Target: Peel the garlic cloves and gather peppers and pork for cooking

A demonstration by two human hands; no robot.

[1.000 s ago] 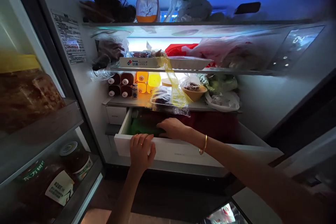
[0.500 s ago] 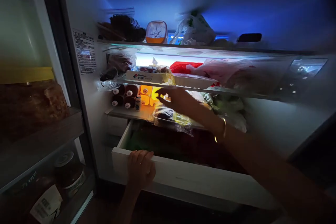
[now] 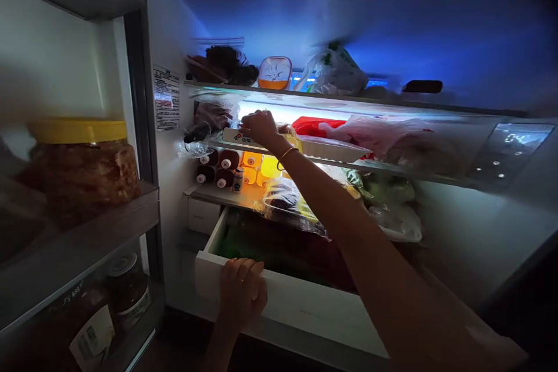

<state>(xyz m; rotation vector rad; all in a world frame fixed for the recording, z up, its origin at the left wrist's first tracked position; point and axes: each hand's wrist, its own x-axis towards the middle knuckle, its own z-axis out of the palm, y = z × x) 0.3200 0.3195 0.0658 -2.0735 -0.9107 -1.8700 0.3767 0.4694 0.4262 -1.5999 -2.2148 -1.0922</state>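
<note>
My left hand (image 3: pixel 243 288) is curled over the top edge of the pulled-out white drawer (image 3: pixel 314 314) and grips it. My right hand (image 3: pixel 263 128), with a thin gold bangle at the wrist, reaches over the middle shelf. Its fingers are drawn together above the open Domino's pizza box (image 3: pixel 238 138); whatever they may hold is hidden. Just left of this hand lies a clear plastic bag with dark contents (image 3: pixel 213 115). A red bag (image 3: pixel 318 124) lies to its right. Dark green and reddish contents show dimly inside the drawer.
Below the shelf stand dark bottles (image 3: pixel 224 177), orange bottles (image 3: pixel 251 159) and a small can (image 3: pixel 238 180). A wrapped tray (image 3: pixel 281 200) overhangs the lower shelf. Bagged greens (image 3: pixel 387 192) lie right. The open door at left holds a yellow-lidded jar (image 3: pixel 87 168).
My right hand has moved up and left, from before the orange bottles to the pizza box, and its fingers have closed. My left hand stays on the drawer. The view has shifted slightly.
</note>
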